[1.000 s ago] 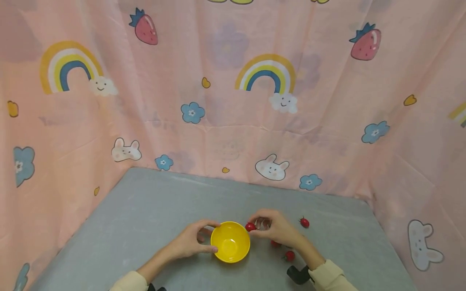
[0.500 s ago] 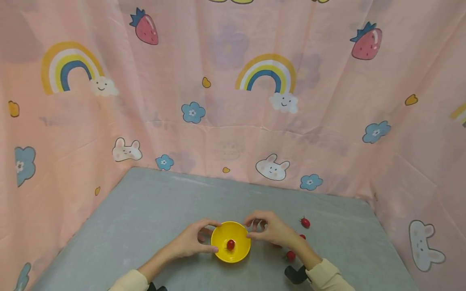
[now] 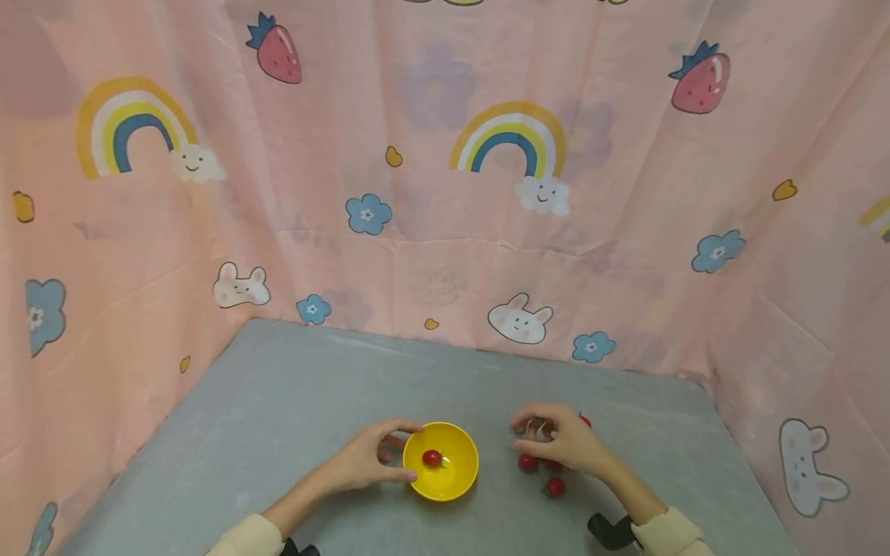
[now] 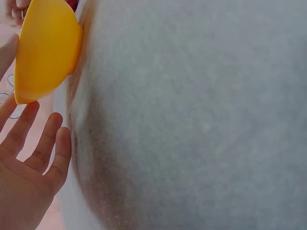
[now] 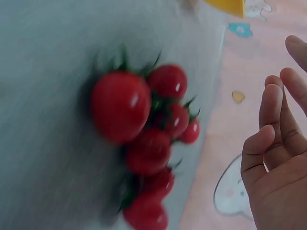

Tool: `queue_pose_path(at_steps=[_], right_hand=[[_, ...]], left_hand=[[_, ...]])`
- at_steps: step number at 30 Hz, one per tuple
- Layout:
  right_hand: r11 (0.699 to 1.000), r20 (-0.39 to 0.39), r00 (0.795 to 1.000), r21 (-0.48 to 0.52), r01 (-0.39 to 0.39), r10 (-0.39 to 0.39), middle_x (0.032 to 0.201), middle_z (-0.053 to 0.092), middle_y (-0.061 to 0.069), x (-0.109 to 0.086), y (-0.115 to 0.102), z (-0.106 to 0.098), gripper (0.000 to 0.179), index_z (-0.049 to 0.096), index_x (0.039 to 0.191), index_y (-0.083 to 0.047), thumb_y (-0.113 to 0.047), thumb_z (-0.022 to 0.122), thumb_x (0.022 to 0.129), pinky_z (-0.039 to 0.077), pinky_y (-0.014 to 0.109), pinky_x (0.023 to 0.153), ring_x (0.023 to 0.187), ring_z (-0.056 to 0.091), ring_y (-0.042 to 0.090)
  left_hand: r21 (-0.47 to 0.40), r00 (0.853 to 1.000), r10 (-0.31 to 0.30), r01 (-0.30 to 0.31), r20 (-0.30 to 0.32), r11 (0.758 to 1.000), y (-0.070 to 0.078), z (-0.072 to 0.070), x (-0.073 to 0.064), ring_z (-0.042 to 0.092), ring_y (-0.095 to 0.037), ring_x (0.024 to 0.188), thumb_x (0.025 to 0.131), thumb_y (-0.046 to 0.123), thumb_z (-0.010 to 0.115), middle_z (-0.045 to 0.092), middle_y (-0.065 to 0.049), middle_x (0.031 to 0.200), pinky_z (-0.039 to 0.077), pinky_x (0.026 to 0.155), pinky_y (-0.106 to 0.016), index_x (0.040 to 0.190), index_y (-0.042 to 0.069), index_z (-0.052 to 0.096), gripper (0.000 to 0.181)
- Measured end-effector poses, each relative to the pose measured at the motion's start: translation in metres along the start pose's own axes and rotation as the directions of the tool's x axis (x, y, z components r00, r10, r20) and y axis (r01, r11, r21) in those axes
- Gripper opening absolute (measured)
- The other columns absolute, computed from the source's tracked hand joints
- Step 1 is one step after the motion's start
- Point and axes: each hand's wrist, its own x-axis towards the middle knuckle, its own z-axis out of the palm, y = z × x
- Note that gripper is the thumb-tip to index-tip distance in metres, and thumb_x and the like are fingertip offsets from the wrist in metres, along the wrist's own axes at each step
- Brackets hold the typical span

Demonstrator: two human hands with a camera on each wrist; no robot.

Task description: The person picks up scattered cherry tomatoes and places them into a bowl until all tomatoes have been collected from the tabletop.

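Steadying the round, glossy yellow bowl [image 3: 450,482] on the grey surface [image 3: 361,371], one oval red tomato [image 3: 432,459] inside, calls for light, even pressure. The left hand [image 3: 363,461] holds its rim between spread thumb and fingers; the right hand [image 3: 572,442], fingers loosely curved and parted, hangs by the other red tomatoes [image 3: 555,487], holding nothing.

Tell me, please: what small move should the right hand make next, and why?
Probably the right hand should go down and pinch one of the tomatoes on the table: it holds nothing and is near them, while the left hand holds the yellow bowl, where only one tomato lies.
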Motion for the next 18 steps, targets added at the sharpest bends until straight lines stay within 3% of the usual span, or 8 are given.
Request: queue_pose_path(at_steps=[6,11,18], right_hand=[[0.999,-0.006,0.999,-0.004,-0.033,0.033,0.094,0.068,0.012,-0.024,0.01,-0.011,0.022,0.07,0.11,-0.007,-0.011,0.079,0.09,0.05,0.029,0.057,0.072,0.061,0.017],[1.0,0.0,1.0,-0.012,-0.008,0.008,0.094,0.066,0.013,-0.044,0.013,-0.015,0.027,0.068,0.113,-0.003,-0.005,0.079,0.089,0.047,0.027,0.054,0.071,0.059,0.018],[0.995,0.024,0.996,-0.052,-0.087,0.088,0.104,0.067,0.009,-0.066,0.01,-0.015,0.041,0.066,0.121,-0.007,-0.017,0.085,0.086,0.047,0.029,0.055,0.077,0.06,0.023]], left_hand=[[0.002,1.0,0.0,0.0,0.005,1.0,0.0,0.0,0.0,0.063,-0.02,0.112,0.087,0.025,0.084,0.059,0.0,0.137,0.054,0.086,-0.037,0.138,0.016,0.059,0.058],[-0.003,1.0,-0.002,0.002,0.008,1.0,0.001,0.0,0.0,0.063,-0.021,0.112,0.087,0.025,0.084,0.059,-0.001,0.138,0.054,0.087,-0.037,0.139,0.015,0.059,0.059],[0.002,1.0,-0.003,0.003,0.01,1.0,0.001,0.0,0.0,0.063,-0.021,0.112,0.087,0.024,0.084,0.059,-0.001,0.138,0.054,0.087,-0.038,0.139,0.014,0.058,0.058]])
